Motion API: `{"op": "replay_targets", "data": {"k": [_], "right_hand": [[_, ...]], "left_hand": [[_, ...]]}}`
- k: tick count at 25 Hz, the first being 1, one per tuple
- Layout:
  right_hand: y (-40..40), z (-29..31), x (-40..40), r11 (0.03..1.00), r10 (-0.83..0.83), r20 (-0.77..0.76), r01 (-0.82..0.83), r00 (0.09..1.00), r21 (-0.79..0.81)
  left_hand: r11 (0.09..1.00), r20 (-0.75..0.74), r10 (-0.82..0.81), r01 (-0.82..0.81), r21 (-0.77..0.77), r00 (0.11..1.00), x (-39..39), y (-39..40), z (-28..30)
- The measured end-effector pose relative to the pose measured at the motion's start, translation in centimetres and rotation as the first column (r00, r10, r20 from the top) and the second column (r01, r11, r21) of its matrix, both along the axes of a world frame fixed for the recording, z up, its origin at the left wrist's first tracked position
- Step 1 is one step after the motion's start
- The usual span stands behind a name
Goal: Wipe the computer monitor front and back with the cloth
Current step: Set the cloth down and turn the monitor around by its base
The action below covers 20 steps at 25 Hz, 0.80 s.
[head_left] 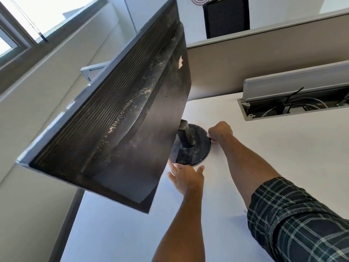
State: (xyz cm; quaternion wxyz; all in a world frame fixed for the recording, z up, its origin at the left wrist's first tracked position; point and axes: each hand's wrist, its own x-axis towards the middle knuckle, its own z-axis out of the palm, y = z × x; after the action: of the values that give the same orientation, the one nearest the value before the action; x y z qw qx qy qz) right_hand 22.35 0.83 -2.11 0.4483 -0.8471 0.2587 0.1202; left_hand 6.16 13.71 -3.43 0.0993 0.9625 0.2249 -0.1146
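**On a white desk, a dusty monitor turned for cleaning**

On a white desk [264, 167] beside a grey partition [264, 59], the computer monitor [117, 118] stands on its round black base [196, 148], its ribbed back panel facing the camera and streaked with pale dust. The screen side points away, toward the window [28, 19], so only the rear can be judged, and it looks unwiped. A small torn sticker [180, 62] clings near the panel's upper edge.

The right hand [220, 131] has its fingers curled around the far rim of the base, seemingly to steady or swivel the stand; something pale shows at the fingertips, too small to tell whether it is the cloth. The left hand [186, 176] lies flat with fingers straight and spread, touching the monitor's lower corner just in front of the base, apparently bracing the panel. A plaid sleeve [302, 220] is rolled up the right arm.

Farther back, a lifted cable-tray lid [294, 80] exposes wires in the desk channel, and a black office chair [226, 16] sits beyond the partition. The hold suggests the set is being repositioned to expose its back for wiping.
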Motion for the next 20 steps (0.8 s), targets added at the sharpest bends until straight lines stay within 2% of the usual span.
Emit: {"op": "replay_targets", "data": {"k": [3, 7, 10, 15, 20], "right_hand": [[0.0, 0.5, -2.3, 0.996, -0.061, -0.049, 0.064, 0.997, 0.063], [0.5, 0.8, -5.6, 0.97, -0.119, -0.093, 0.136, 0.988, 0.201], [1.5, 0.3, -7.4, 0.957, -0.208, -0.128, 0.229, 0.97, 0.176], [3.0, -0.6, -9.1, 0.852, -0.325, -0.228, 0.389, 0.918, 0.351], [4.8, -1.1, -10.2, 0.724, -0.402, -0.299, 0.5, 0.866, 0.476]], "left_hand": [[0.993, -0.042, -0.099, 0.102, 0.057, 0.994, 0.4, 2.2, 0.4], [0.984, -0.01, -0.165, 0.165, 0.061, 0.986, 1.1, 5.7, 0.7], [0.977, 0.004, -0.211, 0.211, 0.037, 0.977, 2.1, 7.9, 1.2], [0.925, -0.083, -0.365, 0.371, 0.079, 0.927, 3.8, 10.8, 1.1], [0.911, -0.122, -0.396, 0.406, 0.07, 0.91, 5.2, 12.1, 0.7]]}}
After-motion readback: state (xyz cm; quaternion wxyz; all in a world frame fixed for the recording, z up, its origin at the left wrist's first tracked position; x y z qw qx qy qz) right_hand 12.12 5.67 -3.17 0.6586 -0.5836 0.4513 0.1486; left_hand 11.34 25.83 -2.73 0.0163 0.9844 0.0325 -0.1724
